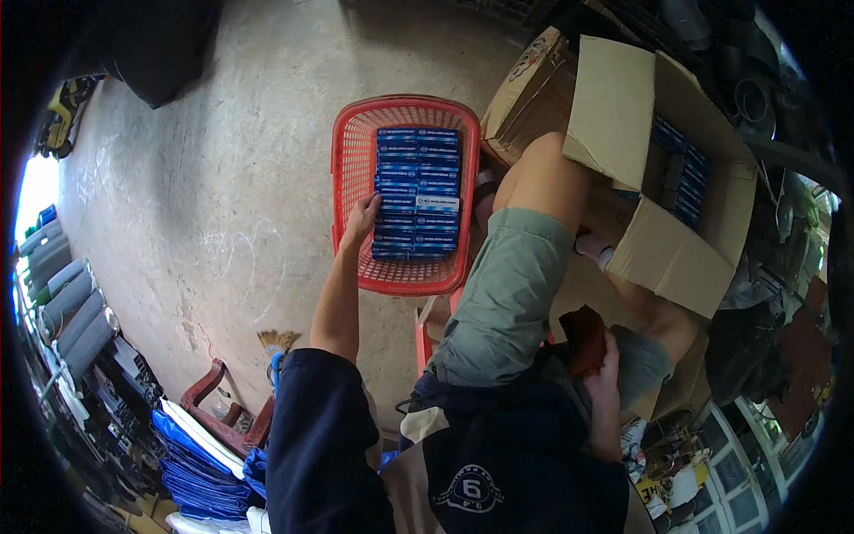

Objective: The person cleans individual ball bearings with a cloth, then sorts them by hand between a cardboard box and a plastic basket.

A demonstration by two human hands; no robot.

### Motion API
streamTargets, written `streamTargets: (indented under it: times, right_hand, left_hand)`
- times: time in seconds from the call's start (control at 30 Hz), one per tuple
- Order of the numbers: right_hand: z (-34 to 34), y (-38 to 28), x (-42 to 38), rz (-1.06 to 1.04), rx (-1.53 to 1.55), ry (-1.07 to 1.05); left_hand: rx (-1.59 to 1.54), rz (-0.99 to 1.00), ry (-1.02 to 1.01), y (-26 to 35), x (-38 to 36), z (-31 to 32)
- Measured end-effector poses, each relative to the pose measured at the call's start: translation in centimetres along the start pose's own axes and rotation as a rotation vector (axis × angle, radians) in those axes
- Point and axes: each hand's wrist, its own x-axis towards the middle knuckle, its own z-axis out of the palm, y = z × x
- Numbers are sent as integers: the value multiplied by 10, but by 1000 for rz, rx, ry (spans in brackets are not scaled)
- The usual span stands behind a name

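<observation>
A red plastic basket [341, 142] stands on the floor ahead of me, with rows of small blue-and-white cardboard boxes [416, 165] packed in two columns. My left hand [362, 216] reaches over the basket's left side, its fingers closed at the outer end of one blue box in the left column. One box in the right column shows a whiter face [438, 205]. Beside my right thigh, my right hand [606, 358] is wrapped around a dark reddish-brown piece [584, 338] with an uneven edge; its kind cannot be made out.
To the right, an open cardboard carton [680, 258] holds more blue boxes [691, 187]. Another carton [525, 98] stands behind my knee. At lower left are a red-brown wooden frame [203, 392], a broom head [279, 340] and folded blue sheeting [191, 467].
</observation>
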Motion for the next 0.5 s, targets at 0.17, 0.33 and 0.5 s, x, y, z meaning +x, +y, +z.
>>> streamTargets:
  times: [0.17, 0.33, 0.5]
  right_hand:
    - [4, -2, -6, 6, 31, 68]
    - [-3, -2, -1, 38, 25, 68]
    - [25, -29, -10, 73, -251, 180]
  left_hand:
    - [103, -99, -8, -32, 18, -2]
    - [202, -109, 116, 16, 6, 6]
    - [307, 157, 246, 36, 8, 0]
